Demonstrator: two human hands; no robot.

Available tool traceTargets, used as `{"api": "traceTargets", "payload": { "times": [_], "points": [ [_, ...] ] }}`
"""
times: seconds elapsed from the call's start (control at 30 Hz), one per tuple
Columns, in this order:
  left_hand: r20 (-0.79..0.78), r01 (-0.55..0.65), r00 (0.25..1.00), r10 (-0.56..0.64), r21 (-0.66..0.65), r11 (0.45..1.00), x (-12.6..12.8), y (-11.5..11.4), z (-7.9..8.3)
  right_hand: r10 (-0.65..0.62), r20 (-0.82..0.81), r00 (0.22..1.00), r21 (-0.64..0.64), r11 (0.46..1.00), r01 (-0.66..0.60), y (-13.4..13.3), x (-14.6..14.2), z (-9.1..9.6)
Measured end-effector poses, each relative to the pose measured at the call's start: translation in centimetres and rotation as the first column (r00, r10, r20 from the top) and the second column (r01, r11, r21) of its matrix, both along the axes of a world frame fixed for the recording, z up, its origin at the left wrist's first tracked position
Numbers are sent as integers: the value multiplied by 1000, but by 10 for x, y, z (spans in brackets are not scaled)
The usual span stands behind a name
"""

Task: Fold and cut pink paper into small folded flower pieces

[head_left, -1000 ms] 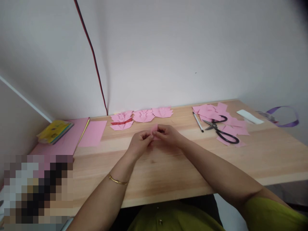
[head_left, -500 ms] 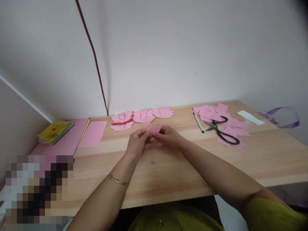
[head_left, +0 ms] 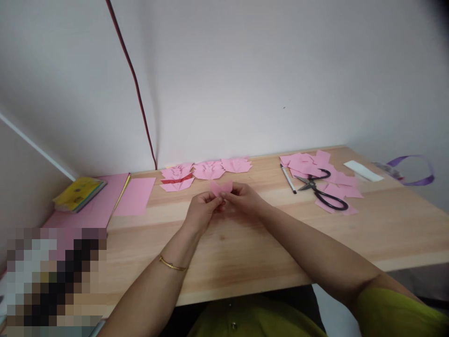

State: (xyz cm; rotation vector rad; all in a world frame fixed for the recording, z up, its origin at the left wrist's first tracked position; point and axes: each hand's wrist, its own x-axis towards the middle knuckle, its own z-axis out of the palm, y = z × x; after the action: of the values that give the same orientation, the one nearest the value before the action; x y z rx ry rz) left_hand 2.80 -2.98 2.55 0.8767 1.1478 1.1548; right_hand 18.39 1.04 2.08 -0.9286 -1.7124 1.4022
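Between my two hands, above the middle of the table, is a small folded piece of pink paper [head_left: 221, 188]. My left hand [head_left: 203, 209] pinches its lower left side, thumb uppermost. From the other side my right hand [head_left: 244, 198] grips the same paper, its thumb close to the left thumb. The lower part of the paper is hidden by the fingers. Just beyond my hands lie several folded pink paper pieces [head_left: 208, 170] in a row by the wall, one group crossed by a red strip [head_left: 177, 179].
On the right are black-handled scissors [head_left: 331, 200], a pen [head_left: 288, 179], loose pink paper pieces [head_left: 301, 163] and a white strip [head_left: 363, 171]. Pink sheets [head_left: 136, 196], a yellow packet [head_left: 79, 194] and a thin gold stick [head_left: 121, 194] lie left on the wooden table [head_left: 252, 252].
The pink paper's two upper points have come closer together and its outline has changed between my fingers. Both hands keep their pinch in nearly the same place. The view shifts slightly.
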Motion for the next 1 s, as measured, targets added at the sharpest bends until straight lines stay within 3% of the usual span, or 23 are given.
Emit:
{"api": "traceTargets", "payload": {
  "times": [0.2,0.33,0.47,0.73,1.0],
  "points": [
    [-59,15,998,-14,9,1000,0,0,1,-20,-33,999,0,1000,20,0,-1,-2],
    [-11,34,999,-34,6,999,0,0,1,-58,17,998,4,998,57,2,0,0],
    [39,-5,999,4,34,999,-1,1,3,-82,63,995,53,995,79,2,2,2],
    [-35,-32,999,36,105,994,-3,2,6,-71,84,994,63,996,66,0,2,3],
    [-14,40,999,-40,16,999,-2,2,-1,-69,64,996,63,996,65,2,2,0]
  ]
}}
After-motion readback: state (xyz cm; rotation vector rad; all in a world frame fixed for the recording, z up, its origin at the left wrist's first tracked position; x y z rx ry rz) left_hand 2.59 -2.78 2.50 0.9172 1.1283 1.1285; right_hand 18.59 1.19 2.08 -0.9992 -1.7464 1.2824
